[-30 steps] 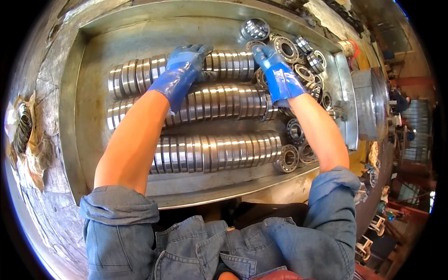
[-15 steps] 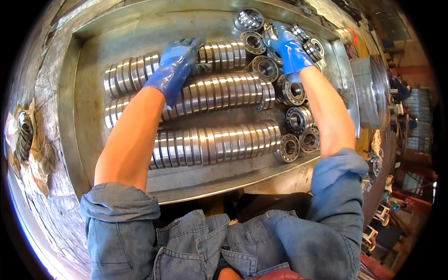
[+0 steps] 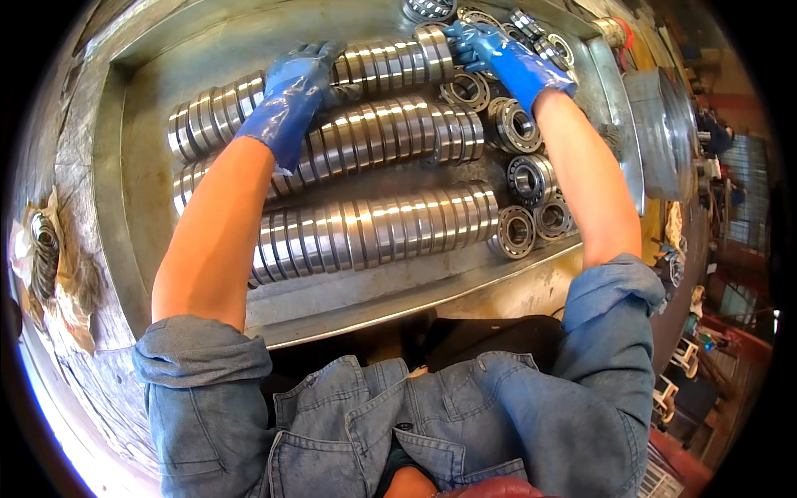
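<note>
The right hand point(image 3: 475, 46) had moved from among the loose bearings point(image 3: 515, 126) to the right end of the far row point(image 3: 383, 65), its fingers against an end bearing point(image 3: 434, 54), which apparently lengthened that row inside the metal tray point(image 3: 114, 199). The left hand point(image 3: 300, 65) stayed across the row. Whether either hand's fingers gripped could not be told: their undersides were hidden, and the upper frame edge cut off one bearing.
</note>
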The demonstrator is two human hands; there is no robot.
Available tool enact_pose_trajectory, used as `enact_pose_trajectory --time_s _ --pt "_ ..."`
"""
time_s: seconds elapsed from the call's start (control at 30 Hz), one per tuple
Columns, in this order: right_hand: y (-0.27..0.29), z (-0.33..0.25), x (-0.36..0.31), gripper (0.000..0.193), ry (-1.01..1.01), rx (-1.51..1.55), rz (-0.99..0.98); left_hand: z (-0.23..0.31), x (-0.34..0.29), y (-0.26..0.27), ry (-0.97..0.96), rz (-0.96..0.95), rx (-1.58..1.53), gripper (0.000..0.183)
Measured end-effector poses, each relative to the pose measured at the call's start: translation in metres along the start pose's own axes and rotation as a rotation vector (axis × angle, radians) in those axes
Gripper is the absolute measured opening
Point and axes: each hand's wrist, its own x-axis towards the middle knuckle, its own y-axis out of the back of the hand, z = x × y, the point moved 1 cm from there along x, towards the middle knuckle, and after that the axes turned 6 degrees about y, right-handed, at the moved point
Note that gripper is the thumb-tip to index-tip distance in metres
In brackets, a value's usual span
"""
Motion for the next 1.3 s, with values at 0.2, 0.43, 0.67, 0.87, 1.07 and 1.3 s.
enact_pose_trajectory --time_s 0.2,0.43,0.67,0.87,1.07,1.3 --pt "-0.016 -0.004 -0.030 0.047 -0.098 -0.660 -0.159 0.034 -0.011 0.034 0.013 -0.034 -0.024 0.090" --pt "-0.031 -0.002 0.004 0.049 0.002 -0.716 -0.160 0.013 -0.005 0.007 -0.036 0.050 -0.076 0.082" --pt "0.032 0.026 0.006 0.050 0.051 -0.664 -0.106 0.042 -0.021 0.019 -0.091 0.044 0.000 0.080" --pt "-0.008 0.023 -0.027 0.062 0.003 -0.590 -0.204 0.028 -0.029 0.024 -0.048 0.032 0.017 0.080" --pt "-0.015 -0.003 -0.027 0.062 -0.052 -0.653 -0.214 0.026 -0.025 0.020 -0.035 0.039 0.014 0.080" --pt "-0.038 0.057 0.000 0.025 -0.070 -0.524 -0.148 0.037 -0.022 0.014 -0.042 0.041 0.040 0.081"
